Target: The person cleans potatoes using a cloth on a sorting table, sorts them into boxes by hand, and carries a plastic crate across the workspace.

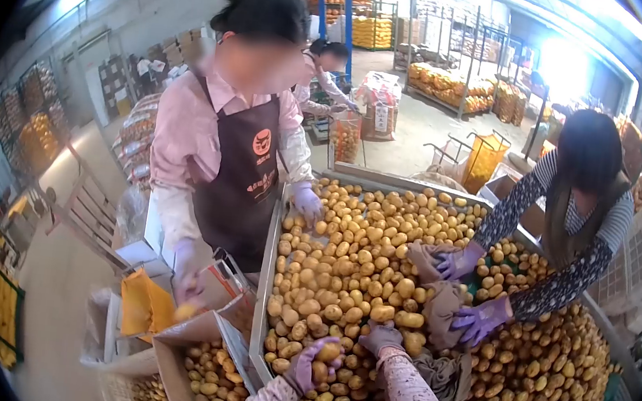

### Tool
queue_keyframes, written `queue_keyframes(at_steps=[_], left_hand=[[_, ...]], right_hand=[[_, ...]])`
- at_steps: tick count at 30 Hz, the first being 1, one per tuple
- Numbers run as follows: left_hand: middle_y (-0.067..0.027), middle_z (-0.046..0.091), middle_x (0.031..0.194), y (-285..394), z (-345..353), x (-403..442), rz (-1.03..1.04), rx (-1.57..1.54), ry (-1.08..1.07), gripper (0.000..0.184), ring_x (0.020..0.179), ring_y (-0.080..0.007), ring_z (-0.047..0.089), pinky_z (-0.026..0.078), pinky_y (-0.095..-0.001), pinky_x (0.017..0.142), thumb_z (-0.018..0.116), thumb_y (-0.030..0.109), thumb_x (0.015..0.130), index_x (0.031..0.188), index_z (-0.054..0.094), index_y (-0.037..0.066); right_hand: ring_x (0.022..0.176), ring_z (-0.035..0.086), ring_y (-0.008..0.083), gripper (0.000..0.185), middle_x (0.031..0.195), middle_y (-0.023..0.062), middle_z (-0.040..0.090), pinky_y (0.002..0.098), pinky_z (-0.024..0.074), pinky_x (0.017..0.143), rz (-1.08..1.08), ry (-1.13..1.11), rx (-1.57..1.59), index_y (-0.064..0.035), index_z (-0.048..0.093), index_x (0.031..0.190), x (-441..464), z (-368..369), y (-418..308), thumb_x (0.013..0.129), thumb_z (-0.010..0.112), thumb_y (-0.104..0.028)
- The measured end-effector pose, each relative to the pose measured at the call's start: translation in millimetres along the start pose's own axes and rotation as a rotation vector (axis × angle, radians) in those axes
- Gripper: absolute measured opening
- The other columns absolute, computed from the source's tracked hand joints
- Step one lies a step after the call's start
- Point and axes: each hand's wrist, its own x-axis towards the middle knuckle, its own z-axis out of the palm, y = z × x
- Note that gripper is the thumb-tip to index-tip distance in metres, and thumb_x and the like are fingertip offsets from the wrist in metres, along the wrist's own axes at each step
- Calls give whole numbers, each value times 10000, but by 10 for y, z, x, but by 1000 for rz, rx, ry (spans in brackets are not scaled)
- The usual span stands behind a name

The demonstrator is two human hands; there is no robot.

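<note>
My left hand (311, 365), in a purple glove, is closed around a potato (329, 351) near the left side of the sorting table (261, 327). Potatoes (359, 283) cover much of the tabletop. My right hand (381, 337), also gloved, rests on the heap just behind larger potatoes (409, 319). Its fingertips are hidden, so I cannot tell whether it grips one. A brown cloth (445, 319) lies bunched to its right, under a co-worker's gloved hands (483, 319). More grey-brown cloth (447, 378) lies beside my right forearm.
A cardboard box (209, 373) of potatoes stands left of the table. Across from me, a co-worker in a dark apron (240, 184) has one hand on the heap and the other above the boxes. Another co-worker (584, 189) leans in from the right. Filled sacks (450, 85) stand behind.
</note>
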Motion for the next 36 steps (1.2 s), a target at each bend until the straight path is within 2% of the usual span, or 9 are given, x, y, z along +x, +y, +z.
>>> queue_keyframes(at_steps=[7,11,13,19,21,25,28,33,36], left_hand=[[-125,601,1158,-303,-169,-726,-171,40,116,500,869,-211,617,536,-327,693,531,359,993,1367,494,30],[-102,644,1112,-312,-14,-735,-109,107,132,446,886,-201,639,552,-295,637,585,319,941,1301,557,58],[-108,630,1170,-201,321,-742,-105,208,134,428,956,-199,648,556,-271,680,572,285,947,1311,554,59],[-111,580,1294,-132,749,-572,-228,248,-10,777,1140,-257,615,539,-286,828,302,679,980,1343,513,26],[-119,582,1304,-163,828,-541,-222,9,-41,796,1144,-269,612,556,-295,762,324,692,965,1316,531,8],[-234,460,1441,-197,555,-606,-344,-348,-22,748,1216,-421,549,551,-340,684,377,677,952,1245,591,23],[-256,398,1482,-178,533,-766,-309,-333,-97,750,1221,-423,545,554,-340,694,379,689,943,1211,619,31],[-315,451,1431,7,444,-1257,-218,-219,-15,762,1126,-448,616,546,-307,577,340,691,951,1127,639,13],[-324,510,1366,337,297,-1752,-138,-108,164,783,977,-403,695,532,-288,488,305,677,965,1093,641,-19]], right_hand=[[1049,637,278,548,1104,132,652,408,514,880,-64,269,319,-97,579,1129,-312,200,148,686,776,-352],[986,584,145,514,1119,21,587,255,509,812,-248,85,1729,-103,557,1183,-752,219,295,723,713,62],[1044,584,167,537,1236,73,575,303,527,844,-470,128,1819,-52,529,1240,-1054,62,222,743,684,80],[1176,566,192,608,1331,99,545,314,497,963,-598,59,1678,-35,505,1313,-1829,-156,-32,743,654,115],[1164,568,200,581,1336,89,545,320,476,984,-542,128,1110,-31,512,1329,-2119,-353,-24,771,659,38],[1187,546,343,634,1326,168,547,455,427,1029,-241,941,240,-89,540,1330,-1844,-336,865,740,745,-197],[1171,531,388,623,1270,187,570,480,424,1015,-8,859,-79,-110,573,1282,-1865,343,1144,706,774,-240],[791,592,262,240,857,70,595,366,498,727,-157,876,68,-103,610,874,-1952,841,1375,695,762,-53],[706,547,76,273,783,-28,571,220,445,614,-6,692,1353,-61,601,840,-2296,314,1267,676,748,100]])
